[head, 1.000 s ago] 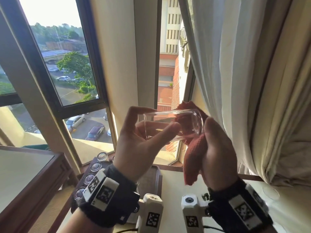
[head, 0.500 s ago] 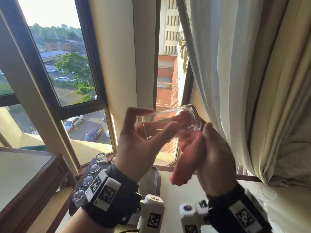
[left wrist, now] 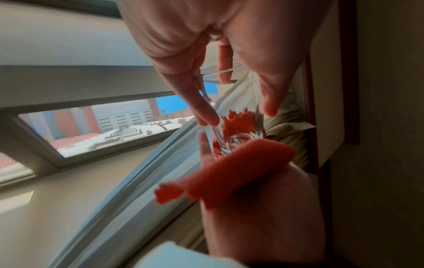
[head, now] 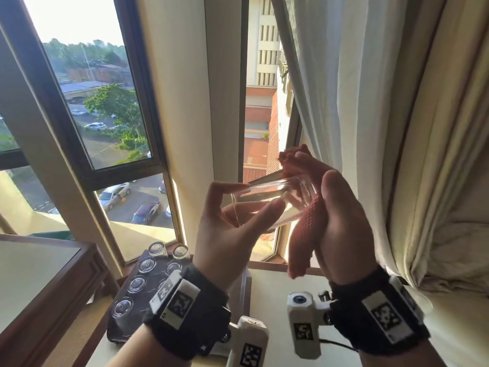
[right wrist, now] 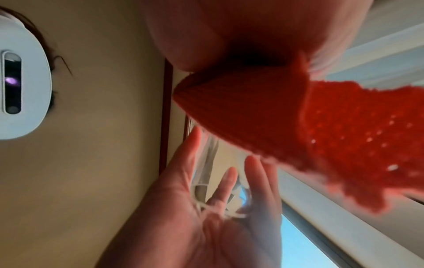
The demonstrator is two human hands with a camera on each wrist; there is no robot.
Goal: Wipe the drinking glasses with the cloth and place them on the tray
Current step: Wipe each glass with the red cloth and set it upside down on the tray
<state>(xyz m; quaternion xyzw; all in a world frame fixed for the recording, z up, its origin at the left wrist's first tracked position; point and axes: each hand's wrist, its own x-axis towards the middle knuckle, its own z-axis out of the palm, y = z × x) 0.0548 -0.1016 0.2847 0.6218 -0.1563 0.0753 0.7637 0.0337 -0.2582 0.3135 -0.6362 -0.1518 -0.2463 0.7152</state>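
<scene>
— What's moved with the cloth [head: 304, 221]?
— A second ago it bunched at the glass [head: 272, 205] mouth under the right hand [head: 341, 223]; now its top shows above those fingers.
— And the glass?
— Tilted, far end higher from the left hand [head: 227, 229].

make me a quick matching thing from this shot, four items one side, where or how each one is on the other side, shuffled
Column 1:
1. drinking glass
2. cloth
3. tray
4. curtain

Column 2:
a. hangs at the right of the window
b. lies on its side in the left hand
c. gripped by the right hand against the glass
d. dark, low at left, carrying upturned glasses

Pairs: 1-b, 2-c, 3-d, 4-a
</scene>
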